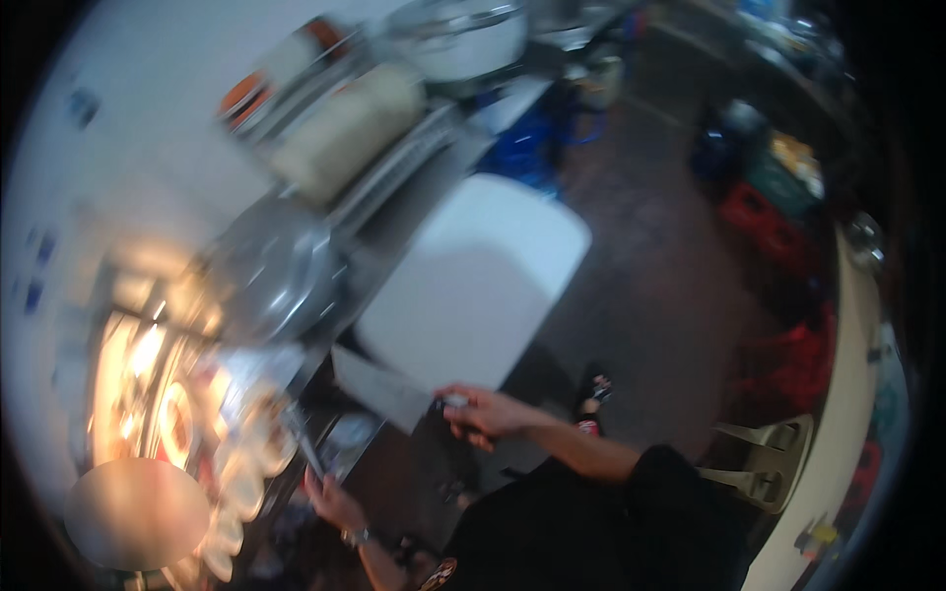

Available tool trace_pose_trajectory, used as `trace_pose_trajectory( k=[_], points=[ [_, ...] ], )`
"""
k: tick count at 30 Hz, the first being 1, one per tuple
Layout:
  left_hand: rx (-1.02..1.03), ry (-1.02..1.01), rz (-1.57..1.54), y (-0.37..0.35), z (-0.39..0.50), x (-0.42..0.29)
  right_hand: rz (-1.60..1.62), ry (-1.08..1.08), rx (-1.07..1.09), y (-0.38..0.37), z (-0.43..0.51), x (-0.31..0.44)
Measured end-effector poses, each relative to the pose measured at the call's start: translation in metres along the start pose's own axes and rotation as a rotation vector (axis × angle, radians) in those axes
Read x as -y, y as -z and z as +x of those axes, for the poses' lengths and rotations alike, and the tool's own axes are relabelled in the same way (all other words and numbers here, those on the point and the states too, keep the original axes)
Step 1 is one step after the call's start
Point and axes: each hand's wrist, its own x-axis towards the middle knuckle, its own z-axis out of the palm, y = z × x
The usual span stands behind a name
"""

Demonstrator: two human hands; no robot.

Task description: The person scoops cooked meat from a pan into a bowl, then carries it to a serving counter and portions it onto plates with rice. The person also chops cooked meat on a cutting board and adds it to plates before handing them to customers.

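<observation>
My right hand [484,414] is closed around the handle of a cleaver [384,388]. Its broad metal blade points left, beside the near corner of a white cutting board [480,273]. My left hand [336,502], with a watch [355,536] on the wrist, grips a slim metal utensil [304,443]; blur hides whether it is tongs or something else. The utensil's far end lies close to a bowl [270,432] with contents I cannot make out.
A large metal bowl [273,270] stands left of the board. Behind are a cream cylindrical container [351,137] and a blue object [525,151]. Brightly lit shelving [122,377] is at left. Red crates [768,221] and a beige plastic stool [776,465] are at right.
</observation>
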Motion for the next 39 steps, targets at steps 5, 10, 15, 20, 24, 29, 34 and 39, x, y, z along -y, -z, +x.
trace_pose_trajectory(
  k=[5, 10, 15, 20, 24, 29, 34, 39],
  points=[
    [0.429, 0.503, -0.488, -0.242, -0.103, -0.100, 0.097, 0.111, -0.351, 0.220, -0.159, 0.011],
    [0.836, 0.397, -0.305, -0.475, -0.177, -0.237, 0.057, 0.218, -0.820, 0.421, -0.240, 0.099],
    [0.967, 0.439, -0.337, -0.714, -0.194, -0.312, 0.046, 0.551, -1.013, 0.677, -0.295, 0.205],
    [1.143, 0.616, -0.418, -0.985, -0.197, -0.461, 0.062, 0.423, -1.196, 0.930, -0.358, 0.327],
    [1.364, 0.399, -0.431, -1.223, -0.211, -0.590, 0.112, 0.307, -1.348, 1.054, -0.402, 0.365],
    [1.721, 0.307, -0.318, -1.510, -0.246, -0.803, 0.400, 0.400, -1.410, 1.214, -0.447, 0.449],
    [1.643, -0.139, -0.302, -1.829, -0.305, -0.875, 0.422, 0.279, -1.372, 1.464, -0.484, 0.601],
    [1.563, -0.005, -0.150, -1.972, -0.285, -0.946, 0.442, 0.118, -1.344, 1.799, -0.496, 0.746]
  ],
)
